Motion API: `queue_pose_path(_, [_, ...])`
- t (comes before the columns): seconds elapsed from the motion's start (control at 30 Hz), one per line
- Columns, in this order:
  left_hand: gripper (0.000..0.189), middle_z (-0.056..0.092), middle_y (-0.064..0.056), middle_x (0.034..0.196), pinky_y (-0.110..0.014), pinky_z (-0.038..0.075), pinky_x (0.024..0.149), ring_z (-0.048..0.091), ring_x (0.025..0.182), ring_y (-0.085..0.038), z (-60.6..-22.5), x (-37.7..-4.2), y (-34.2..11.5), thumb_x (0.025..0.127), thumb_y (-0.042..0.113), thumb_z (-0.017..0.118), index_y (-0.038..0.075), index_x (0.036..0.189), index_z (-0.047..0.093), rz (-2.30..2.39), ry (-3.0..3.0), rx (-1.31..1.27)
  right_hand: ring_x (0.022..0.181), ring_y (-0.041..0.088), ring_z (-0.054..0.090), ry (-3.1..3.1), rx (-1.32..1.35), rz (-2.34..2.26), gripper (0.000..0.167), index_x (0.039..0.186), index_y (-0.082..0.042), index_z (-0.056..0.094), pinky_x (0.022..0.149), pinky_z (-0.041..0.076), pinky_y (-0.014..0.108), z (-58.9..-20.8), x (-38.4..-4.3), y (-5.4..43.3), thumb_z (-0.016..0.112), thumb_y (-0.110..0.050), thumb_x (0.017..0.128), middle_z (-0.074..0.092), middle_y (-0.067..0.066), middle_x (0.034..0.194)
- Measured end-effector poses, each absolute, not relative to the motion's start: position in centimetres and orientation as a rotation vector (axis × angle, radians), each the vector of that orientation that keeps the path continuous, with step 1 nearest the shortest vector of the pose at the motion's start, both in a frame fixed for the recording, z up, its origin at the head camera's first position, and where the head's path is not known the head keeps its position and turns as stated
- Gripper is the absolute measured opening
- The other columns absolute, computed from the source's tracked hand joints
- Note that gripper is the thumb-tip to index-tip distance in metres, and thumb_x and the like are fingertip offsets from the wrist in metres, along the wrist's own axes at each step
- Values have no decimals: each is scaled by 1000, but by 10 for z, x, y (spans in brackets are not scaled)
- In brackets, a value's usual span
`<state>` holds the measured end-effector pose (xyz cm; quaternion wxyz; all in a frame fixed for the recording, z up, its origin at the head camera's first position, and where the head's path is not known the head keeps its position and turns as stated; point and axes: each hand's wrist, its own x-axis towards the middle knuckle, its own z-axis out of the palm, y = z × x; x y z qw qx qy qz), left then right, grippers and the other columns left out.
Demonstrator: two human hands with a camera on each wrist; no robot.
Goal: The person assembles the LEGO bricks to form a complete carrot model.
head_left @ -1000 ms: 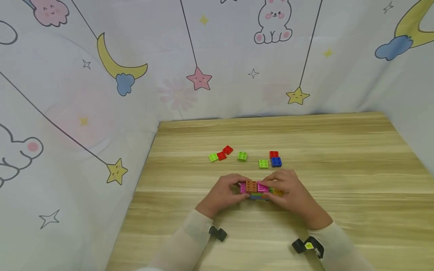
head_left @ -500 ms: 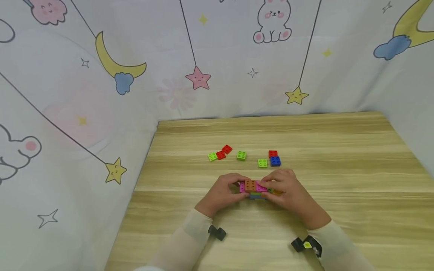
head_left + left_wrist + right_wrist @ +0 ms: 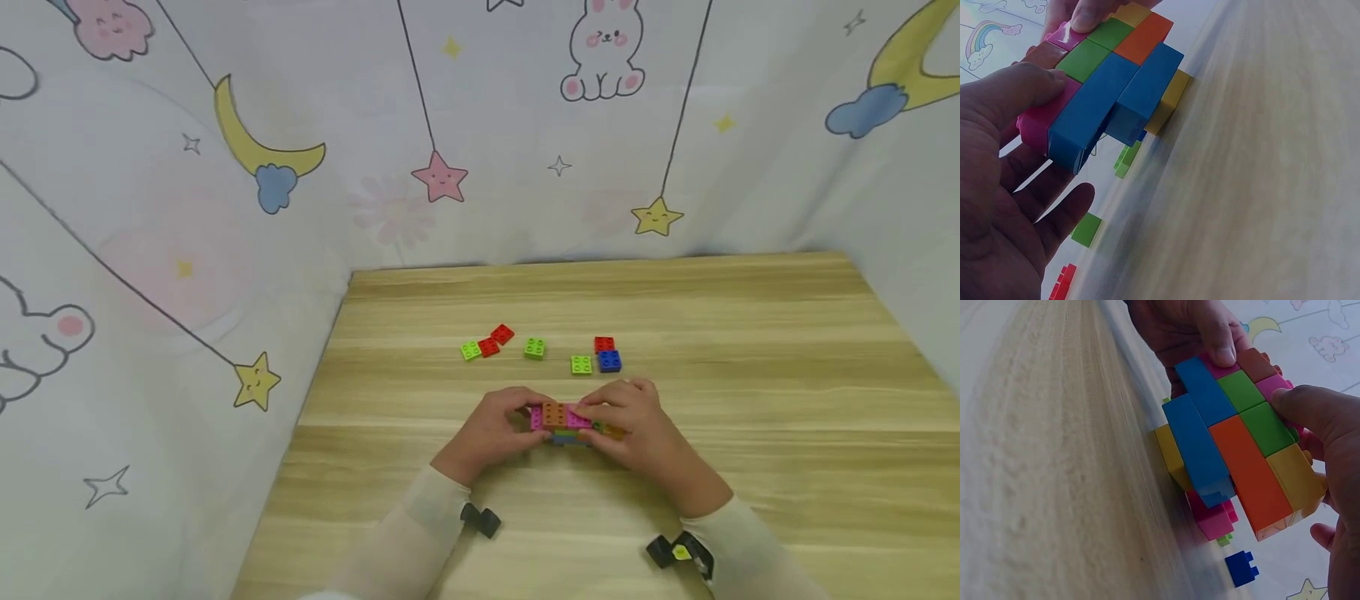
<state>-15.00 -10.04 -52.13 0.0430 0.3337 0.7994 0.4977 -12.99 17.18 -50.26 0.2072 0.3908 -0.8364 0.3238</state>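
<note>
A built stack of toy building bricks [image 3: 1094, 103] stands between my two hands, with blue, green, orange, pink and yellow bricks in stepped layers. My left hand [image 3: 495, 429] grips its left end; in the left wrist view the thumb lies on a pink brick [image 3: 1047, 119] while the other fingers pass behind. From the other side, my right hand [image 3: 633, 425] pinches the small pink brick [image 3: 1274, 387] on the top layer, thumb on its near face. Beside that one sits a brown-orange brick [image 3: 554, 415]. A yellow brick [image 3: 1172, 456] shows at the bottom of the stack.
Beyond the hands, loose bricks lie on the wooden table [image 3: 750, 333]: a lime one [image 3: 581, 365], a blue one [image 3: 610, 361] by a red one [image 3: 604, 343], a green one [image 3: 535, 348], and a red-and-lime group [image 3: 489, 347] at left. A patterned curtain [image 3: 510, 225] hangs behind.
</note>
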Motion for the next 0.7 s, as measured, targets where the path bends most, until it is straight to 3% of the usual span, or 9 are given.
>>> queue_pose_path(0.07, [38, 72, 9, 117, -32, 57, 91, 66, 100, -7, -522, -150, -101, 90, 22, 84, 20, 125, 72, 1524, 2443, 1042, 102, 20, 64, -2349, 1067, 922, 32, 107, -16, 82, 90, 31, 49, -503, -129, 172, 91, -23, 77, 73, -5, 107])
queue_pose_path(0.23, [38, 72, 9, 117, -33, 58, 90, 65, 100, -7, -522, -151, -100, 90, 21, 83, 19, 126, 71, 1531, 2432, 1069, 105, 19, 64, -2379, 1033, 991, 37, 111, -18, 81, 92, 33, 45, -507, -128, 174, 92, -21, 76, 72, -7, 110])
queue_pose_path(0.57, [38, 72, 8, 116, -32, 58, 89, 66, 100, -7, -521, -150, -101, 90, 21, 84, 18, 126, 72, 1540, 2426, 1037, 114, 20, 62, -2450, 900, 1099, 39, 122, -17, 76, 100, 40, 43, -509, -127, 178, 87, -18, 84, 72, -3, 121])
queue_pose_path(0.7, [38, 72, 10, 116, -30, 57, 89, 65, 99, -6, -520, -149, -101, 89, 22, 84, 20, 125, 72, 1516, 2450, 1011, 118, 20, 62, -2415, 784, 1250, 38, 123, -16, 76, 107, 41, 31, -514, -132, 187, 81, -5, 87, 73, 1, 123])
